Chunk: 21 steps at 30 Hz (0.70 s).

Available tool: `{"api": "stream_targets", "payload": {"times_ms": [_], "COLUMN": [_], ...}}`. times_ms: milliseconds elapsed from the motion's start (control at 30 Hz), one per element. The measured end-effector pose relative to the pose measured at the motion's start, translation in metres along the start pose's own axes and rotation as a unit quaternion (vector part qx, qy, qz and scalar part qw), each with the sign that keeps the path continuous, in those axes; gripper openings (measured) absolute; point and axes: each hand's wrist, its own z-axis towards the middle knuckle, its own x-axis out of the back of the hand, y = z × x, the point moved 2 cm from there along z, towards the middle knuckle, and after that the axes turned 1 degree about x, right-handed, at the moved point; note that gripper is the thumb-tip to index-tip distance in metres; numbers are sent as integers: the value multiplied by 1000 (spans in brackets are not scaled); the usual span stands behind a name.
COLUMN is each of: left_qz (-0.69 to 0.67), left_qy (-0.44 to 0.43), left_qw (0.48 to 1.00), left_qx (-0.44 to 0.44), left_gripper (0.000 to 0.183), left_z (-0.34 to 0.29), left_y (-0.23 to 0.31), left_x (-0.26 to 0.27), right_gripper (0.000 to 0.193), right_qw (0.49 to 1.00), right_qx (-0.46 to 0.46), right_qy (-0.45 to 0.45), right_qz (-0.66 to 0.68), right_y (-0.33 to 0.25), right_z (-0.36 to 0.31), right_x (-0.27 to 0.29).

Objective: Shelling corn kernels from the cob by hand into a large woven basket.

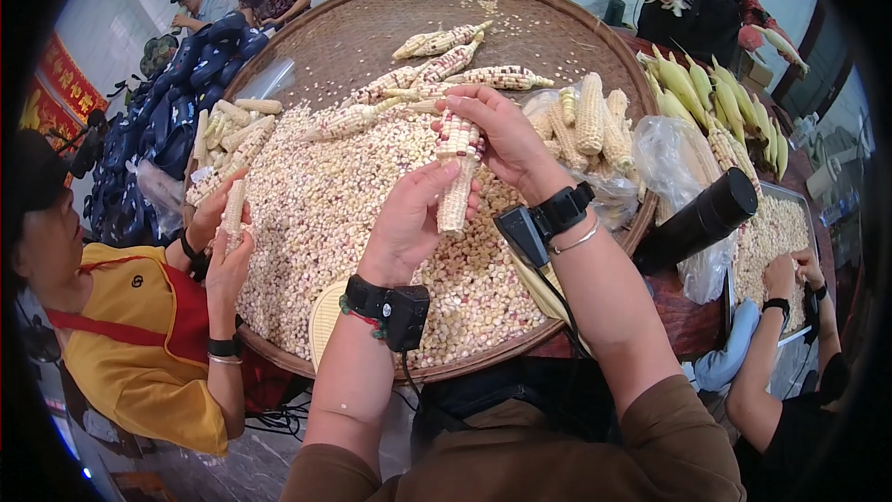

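Between my two hands is a corn cob, partly stripped. Its upper part still carries pale and dark red kernels, while the lower end is bare. My left hand closes round the bare lower part. Higher up, my right hand grips the kernel-covered end with thumb and fingers. Loose kernels lie in a thick layer below, inside a large round woven tray. Just beyond my hands, several unshelled corn ears with red and white kernels rest on the pile.
Bare cobs are heaped at the tray's right, more at its left. A black cylindrical bottle leans beside a clear plastic bag. Husked green corn lies far right. Co-workers sit left and right; the left one holds a cob.
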Motion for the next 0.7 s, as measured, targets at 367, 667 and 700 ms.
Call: {"api": "stream_targets", "payload": {"times_ms": [367, 667, 700], "left_qz": [121, 168, 162], "left_qy": [70, 96, 96], "left_qw": [990, 981, 982], "left_qx": [-2, -29, -31], "left_gripper": [28, 29, 30], "left_z": [2, 7, 7], "left_y": [-5, -9, -9], "left_x": [1, 6, 6], "right_gripper": [26, 28, 28], "right_qw": [988, 979, 979], "right_qx": [13, 20, 21], "right_qy": [50, 52, 49], "right_qz": [-148, -196, -196], "right_y": [7, 7, 8], "right_z": [-1, -4, -4], "right_x": [-1, -4, -4]}}
